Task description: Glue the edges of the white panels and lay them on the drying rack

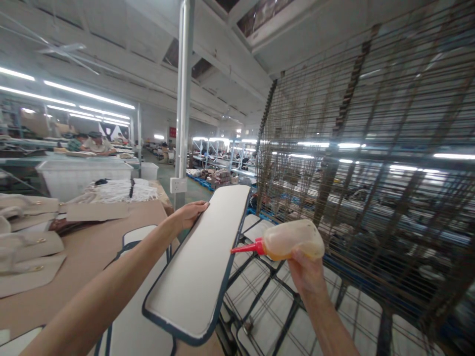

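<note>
My left hand [193,212] grips the left edge of a long white panel [202,257] with rounded corners and a dark blue border. The panel is held up at a tilt in front of me. In my right hand [306,272] lies a translucent squeeze bottle [293,240] with yellowish liquid inside, turned on its side. Its red nozzle [247,247] points left, and the tip meets the panel's right edge, where a thin line of wet-looking liquid runs. Similar blue-edged panels [137,316] lie below my left arm.
A wire rack [356,163] rises at the right, with more panels [359,306] laid on its lower grid. Left is a brown table [92,247] with beige bag pieces [29,242] and white cords [126,190]. A metal post [182,99] stands ahead; co-workers [96,143] sit far left.
</note>
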`<state>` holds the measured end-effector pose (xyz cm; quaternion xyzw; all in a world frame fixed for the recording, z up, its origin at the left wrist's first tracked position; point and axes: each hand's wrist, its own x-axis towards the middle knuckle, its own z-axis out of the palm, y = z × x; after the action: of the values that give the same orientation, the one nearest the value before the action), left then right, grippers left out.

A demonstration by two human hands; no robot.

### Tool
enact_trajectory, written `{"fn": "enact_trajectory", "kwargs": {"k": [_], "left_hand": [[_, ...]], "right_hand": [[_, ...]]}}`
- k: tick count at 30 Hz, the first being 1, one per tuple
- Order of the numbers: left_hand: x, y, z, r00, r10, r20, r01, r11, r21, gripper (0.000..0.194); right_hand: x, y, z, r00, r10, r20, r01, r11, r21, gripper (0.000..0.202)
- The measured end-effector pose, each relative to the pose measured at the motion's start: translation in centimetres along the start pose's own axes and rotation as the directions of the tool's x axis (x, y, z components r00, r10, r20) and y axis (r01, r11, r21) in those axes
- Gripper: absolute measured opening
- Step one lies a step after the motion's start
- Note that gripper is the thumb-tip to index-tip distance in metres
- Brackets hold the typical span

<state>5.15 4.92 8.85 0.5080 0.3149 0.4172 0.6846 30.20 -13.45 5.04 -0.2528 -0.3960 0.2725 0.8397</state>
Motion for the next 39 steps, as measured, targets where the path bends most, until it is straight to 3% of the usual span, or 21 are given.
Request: {"fn": "enact_trajectory", "kwargs": {"k": [15, 27, 39], "left_hand": [[0.9, 0.3, -0.9, 0.993, 0.001, -0.114, -0.001, 1.0, -0.001, 0.005], [0.8, 0.8, -1.4, 0.984, -0.007, -0.176, 0.006, 1.0, -0.003, 0.012], [1.0, 0.2, -3.5, 0.973, -0.015, -0.232, 0.009, 1.0, -0.027, 0.01]], "right_hand": [[-0.8, 0.5, -0.6, 0.998, 0.057, 0.024, -0.056, 0.998, -0.036, 0.076], [-1.3, 0.4, -0.6, 0.99, 0.106, 0.09, -0.102, 0.994, -0.046, 0.073], [-1.9, 1.0, -0.7, 0.981, 0.159, 0.107, -0.154, 0.986, -0.059, 0.08]]}}
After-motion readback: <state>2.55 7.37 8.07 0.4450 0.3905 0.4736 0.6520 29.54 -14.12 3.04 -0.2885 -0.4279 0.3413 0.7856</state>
